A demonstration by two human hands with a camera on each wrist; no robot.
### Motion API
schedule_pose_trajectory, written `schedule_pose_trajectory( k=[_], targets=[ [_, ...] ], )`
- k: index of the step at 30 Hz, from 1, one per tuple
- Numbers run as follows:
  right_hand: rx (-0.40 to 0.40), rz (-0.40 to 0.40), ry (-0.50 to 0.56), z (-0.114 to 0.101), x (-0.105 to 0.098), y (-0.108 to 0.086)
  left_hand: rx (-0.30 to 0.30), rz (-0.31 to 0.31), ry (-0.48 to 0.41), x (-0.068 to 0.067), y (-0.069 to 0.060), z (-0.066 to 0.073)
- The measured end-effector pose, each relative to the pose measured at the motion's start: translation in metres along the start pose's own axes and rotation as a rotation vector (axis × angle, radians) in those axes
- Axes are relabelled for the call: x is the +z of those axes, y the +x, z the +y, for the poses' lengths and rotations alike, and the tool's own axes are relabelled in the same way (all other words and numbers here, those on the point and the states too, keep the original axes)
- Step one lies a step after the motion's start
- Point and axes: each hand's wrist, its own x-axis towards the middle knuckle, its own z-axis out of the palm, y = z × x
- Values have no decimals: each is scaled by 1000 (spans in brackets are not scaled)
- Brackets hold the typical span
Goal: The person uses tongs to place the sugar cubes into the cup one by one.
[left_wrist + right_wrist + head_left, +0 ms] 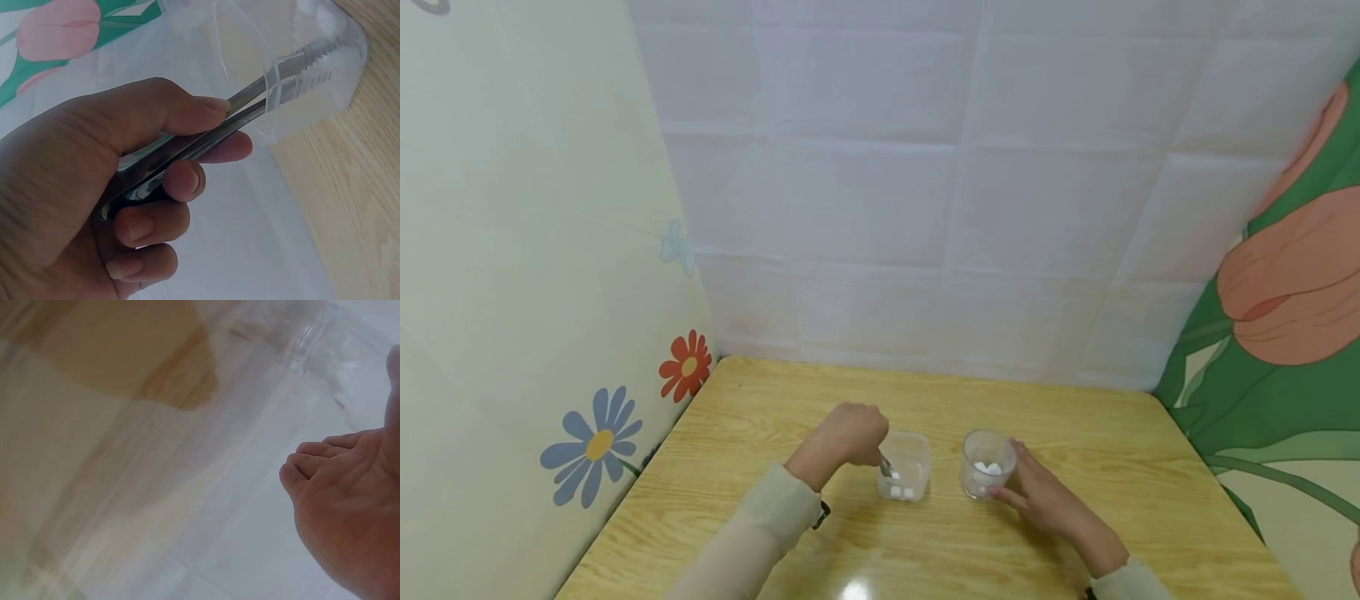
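Note:
My left hand point(847, 435) pinches metal tongs point(209, 137) between thumb and fingers. Their serrated tips reach into a clear square plastic container point(917, 450), among several small white cubes point(901, 492). Whether the tips hold a cube is hard to tell. To the right stands a clear drinking glass point(967, 468) with white pieces point(988, 468) inside. My right hand point(1045, 496) holds it from the right, thumb at the front and fingers round the far side. In the right wrist view the glass point(347, 369) shows only partly, beside the thumb.
Both vessels stand on a wood-grain table point(790, 400). A white creased sheet point(850, 208) hangs behind its far edge. On the left is a flower-patterned panel point(512, 317), on the right a panel with big tulips point(1300, 283).

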Motion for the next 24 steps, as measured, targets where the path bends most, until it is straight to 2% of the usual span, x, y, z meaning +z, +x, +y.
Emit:
schedule_pose_trajectory(
  k=[7, 13, 24],
  targets=[
    [12, -5, 4, -1, 0, 0, -10, -34, -1, -1, 1, 3],
    [-10, 14, -12, -1, 0, 1, -15, -57, -7, 1, 1, 4],
    [-7, 18, -24, -1, 1, 1, 16, -35, -47, 4, 2, -1]
  ],
)
